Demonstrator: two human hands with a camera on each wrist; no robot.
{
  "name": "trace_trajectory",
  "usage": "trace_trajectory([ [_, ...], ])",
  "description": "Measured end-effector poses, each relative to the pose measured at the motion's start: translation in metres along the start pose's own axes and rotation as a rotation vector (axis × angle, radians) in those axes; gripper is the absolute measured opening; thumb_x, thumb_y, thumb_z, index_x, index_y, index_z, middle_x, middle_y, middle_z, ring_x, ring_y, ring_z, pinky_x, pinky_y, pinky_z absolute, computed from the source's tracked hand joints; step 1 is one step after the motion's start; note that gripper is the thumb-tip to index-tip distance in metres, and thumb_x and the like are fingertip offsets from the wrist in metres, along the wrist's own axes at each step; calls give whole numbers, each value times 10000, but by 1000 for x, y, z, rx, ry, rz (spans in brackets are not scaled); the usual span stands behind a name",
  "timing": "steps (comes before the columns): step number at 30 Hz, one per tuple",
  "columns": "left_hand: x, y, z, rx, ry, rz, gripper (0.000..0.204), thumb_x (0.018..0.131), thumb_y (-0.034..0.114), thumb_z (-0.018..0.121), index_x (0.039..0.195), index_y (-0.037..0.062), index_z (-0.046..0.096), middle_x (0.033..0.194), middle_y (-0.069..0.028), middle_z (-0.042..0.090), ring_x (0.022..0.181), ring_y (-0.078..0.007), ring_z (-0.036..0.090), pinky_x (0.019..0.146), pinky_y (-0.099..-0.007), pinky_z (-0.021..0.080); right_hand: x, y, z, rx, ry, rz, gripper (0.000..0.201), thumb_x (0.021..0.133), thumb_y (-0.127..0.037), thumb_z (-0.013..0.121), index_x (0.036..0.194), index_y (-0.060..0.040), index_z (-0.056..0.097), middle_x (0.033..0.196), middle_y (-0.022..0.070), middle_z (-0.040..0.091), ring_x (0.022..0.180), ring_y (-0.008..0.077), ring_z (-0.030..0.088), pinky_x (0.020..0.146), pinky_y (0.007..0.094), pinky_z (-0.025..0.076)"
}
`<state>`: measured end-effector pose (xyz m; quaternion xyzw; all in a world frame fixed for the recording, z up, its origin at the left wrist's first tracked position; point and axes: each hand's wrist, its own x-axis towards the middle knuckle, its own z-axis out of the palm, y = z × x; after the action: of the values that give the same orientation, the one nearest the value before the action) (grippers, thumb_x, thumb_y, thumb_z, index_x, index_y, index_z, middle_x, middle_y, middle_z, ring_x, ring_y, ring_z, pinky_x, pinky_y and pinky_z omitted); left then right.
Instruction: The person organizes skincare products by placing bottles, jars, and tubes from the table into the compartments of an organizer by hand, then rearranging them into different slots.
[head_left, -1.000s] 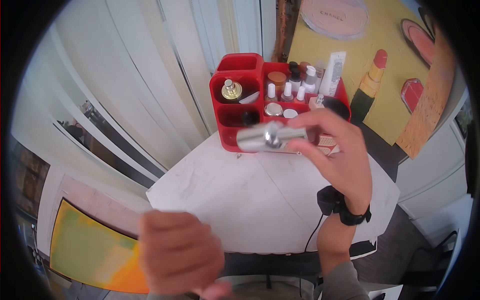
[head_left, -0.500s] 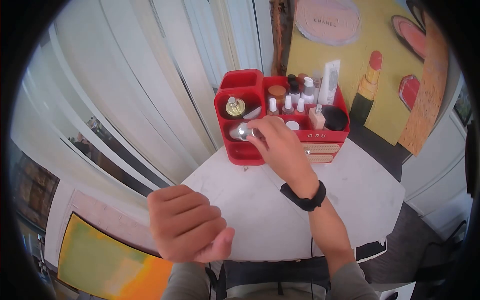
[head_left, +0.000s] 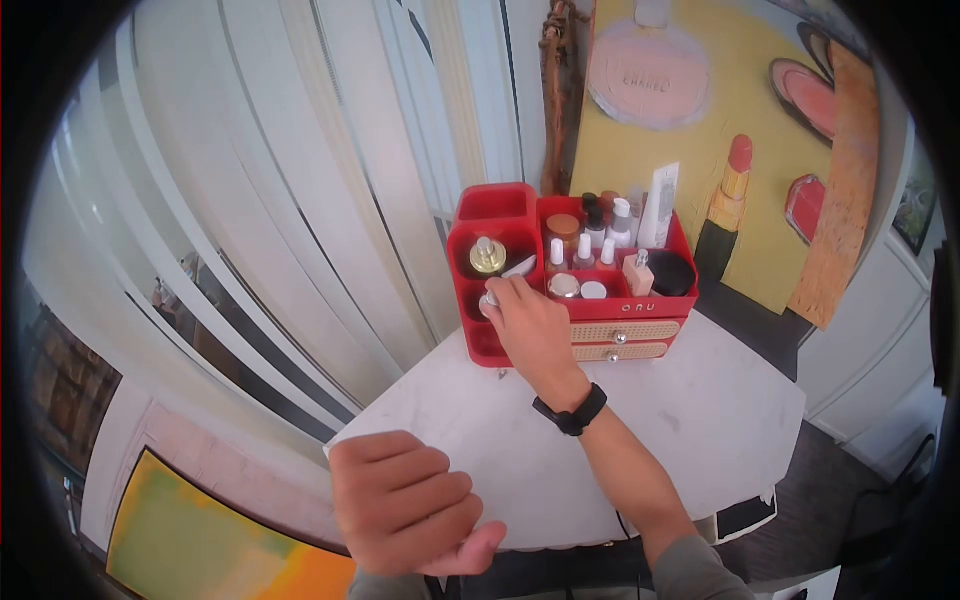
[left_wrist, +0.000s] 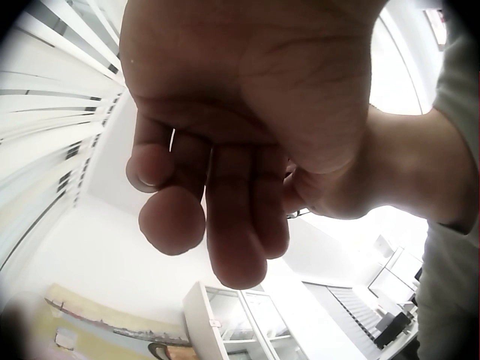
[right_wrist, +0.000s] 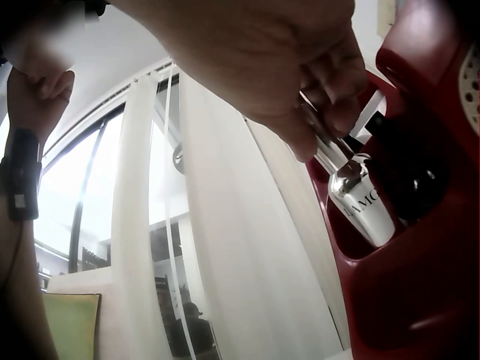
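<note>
My right hand (head_left: 538, 330) pinches the upper end of a shiny silver bottle (right_wrist: 363, 204) with dark lettering on its body. The bottle's lower part is down in a left-side compartment of the red makeup organizer (head_left: 495, 188), tilted in the right wrist view. From above, the fingers hide most of it. One compartment further back stands a round perfume bottle (head_left: 487, 258) with a pale gold body, beside a white curved item (head_left: 520, 266). My left hand (head_left: 408, 500) hovers in front of the table, fingers loosely bent, and its palm (left_wrist: 247, 82) holds nothing.
The organizer's right half carries several nail polish bottles (head_left: 583, 252), a white tube (head_left: 658, 205), a pink bottle (head_left: 637, 275) and a round black case (head_left: 672, 273). Two drawers (head_left: 625, 332) face the front of the white table (head_left: 650, 400). Vertical blinds (head_left: 300, 200) hang at left.
My right hand has carried the silver bottle leftward and down into the organizer's compartment. My left hand stays loosely bent in front. The organizer sits lower in the head view.
</note>
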<state>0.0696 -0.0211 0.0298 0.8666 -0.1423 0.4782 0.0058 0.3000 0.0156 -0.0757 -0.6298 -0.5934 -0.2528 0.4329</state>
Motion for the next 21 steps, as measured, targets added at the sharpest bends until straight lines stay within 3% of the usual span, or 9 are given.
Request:
trace_trajectory([
  [3,2,2,-3,-32,1,3,299,772,183,745,564,86,553,541,-8,500,454,-168,488,439,-258,349,4,2,6,-57,-115,61,228,868,-152,746,1017,-32,622,924,131,662,740,314,709,600,404,570],
  [6,6,1,-5,-31,-2,42,287,837,204,650,590,60,624,547,-25,595,427,-160,547,424,-251,406,7,4,17,-93,-253,148,232,876,-164,744,1044,-52,629,958,129,683,795,348,697,666,436,560],
  [7,4,1,-5,-34,7,45,291,836,207,654,587,59,620,546,-23,591,428,-157,544,425,-248,405,9,1,16,-130,-194,67,136,886,-115,694,979,-27,648,889,152,689,715,319,726,607,405,584],
  [15,5,3,-4,-62,-8,45,309,833,211,664,575,60,587,539,-17,550,427,-155,515,427,-240,378,7,3,36,-250,-296,87,110,881,-52,638,980,-7,655,859,163,705,720,315,740,615,394,593],
  [17,4,2,-1,-84,-11,46,315,835,214,671,576,57,584,540,-18,538,425,-155,502,423,-238,350,8,2,30,-247,-293,87,107,880,-49,636,976,-7,655,854,165,706,725,322,739,613,394,593],
  [20,5,-1,2,-95,-83,42,322,830,223,685,573,59,580,545,-16,528,427,-155,493,424,-240,329,7,-7,-4,-157,-385,165,236,906,-185,714,1069,-27,648,934,160,703,805,366,710,672,460,562],
  [21,5,-2,3,-94,-84,37,322,830,223,685,573,59,580,545,-16,528,427,-155,493,424,-240,329,7,-13,-31,-27,-375,74,249,909,-198,723,1094,-45,661,938,150,710,785,354,709,666,446,557],
])
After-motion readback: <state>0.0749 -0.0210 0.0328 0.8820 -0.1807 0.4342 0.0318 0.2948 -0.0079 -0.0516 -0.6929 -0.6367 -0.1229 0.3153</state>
